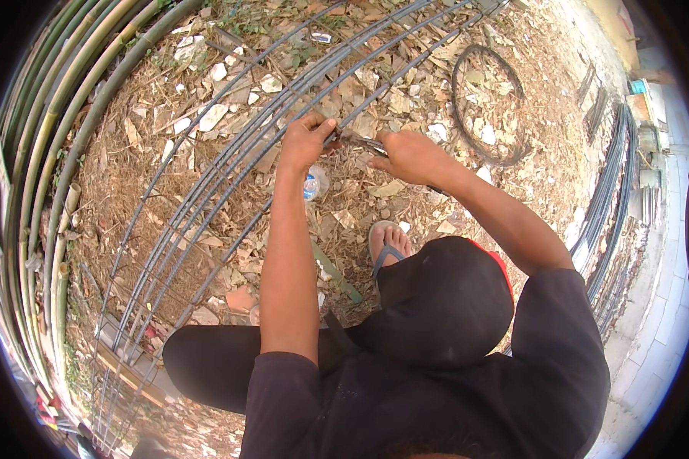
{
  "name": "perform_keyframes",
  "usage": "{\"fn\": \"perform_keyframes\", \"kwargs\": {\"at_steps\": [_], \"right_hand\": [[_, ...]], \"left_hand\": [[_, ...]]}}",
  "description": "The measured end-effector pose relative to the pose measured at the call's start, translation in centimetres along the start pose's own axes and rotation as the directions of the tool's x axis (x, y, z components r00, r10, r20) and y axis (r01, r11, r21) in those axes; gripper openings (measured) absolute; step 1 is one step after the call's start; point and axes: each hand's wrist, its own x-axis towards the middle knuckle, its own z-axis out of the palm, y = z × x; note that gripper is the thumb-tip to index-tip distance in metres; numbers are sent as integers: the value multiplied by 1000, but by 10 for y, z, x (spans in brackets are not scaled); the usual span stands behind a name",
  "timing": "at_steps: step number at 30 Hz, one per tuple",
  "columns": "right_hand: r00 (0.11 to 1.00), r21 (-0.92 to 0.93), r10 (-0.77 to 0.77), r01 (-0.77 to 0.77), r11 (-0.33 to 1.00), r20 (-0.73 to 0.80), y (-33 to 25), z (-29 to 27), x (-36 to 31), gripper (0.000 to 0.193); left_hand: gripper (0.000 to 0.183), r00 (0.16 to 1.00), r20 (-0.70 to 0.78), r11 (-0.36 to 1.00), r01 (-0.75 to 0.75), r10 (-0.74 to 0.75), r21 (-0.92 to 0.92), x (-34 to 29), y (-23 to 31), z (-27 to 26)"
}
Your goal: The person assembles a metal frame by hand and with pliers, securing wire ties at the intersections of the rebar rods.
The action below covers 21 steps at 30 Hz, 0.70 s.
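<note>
Long steel reinforcing bars (199, 218) run in a cage from the lower left to the upper right, crossed by thin bent ties. My left hand (306, 141) is closed around the nearest bar, its thumb on top; the undersides of its fingers are hidden. Just right of it, my right hand (413, 157) grips a pair of pincers (373, 143) by the handles. The dark jaws point left and meet the bar beside my left fingertips. Whether a wire sits in the jaws is too small to tell.
A coil of dark wire (456, 99) lies on the littered ground at upper right. Bamboo poles (69, 115) line the left side. More steel bars (611, 183) lie by a pale block wall (666, 298). A plastic bottle (318, 183) rests below my hands, near my sandalled foot (390, 245).
</note>
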Motion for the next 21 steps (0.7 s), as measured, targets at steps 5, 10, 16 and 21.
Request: {"fn": "perform_keyframes", "kwargs": {"at_steps": [5,10,16,21], "right_hand": [[992,-44,-34,29,999,-120,8,18,0,45],[956,269,114,-189,944,271,-3,-9,6,38],[990,248,75,-103,963,122,5,3,-3,45],[842,-389,-281,92,916,-462,7,18,-25,39]], "left_hand": [[28,1000,10,999,12,-12,-36,-1,5,4],[27,1000,2,1000,19,-19,-14,-2,5,2],[21,997,-67,998,-40,36,-50,-5,11,13],[21,995,-98,998,-39,35,-43,-4,9,6]]}}
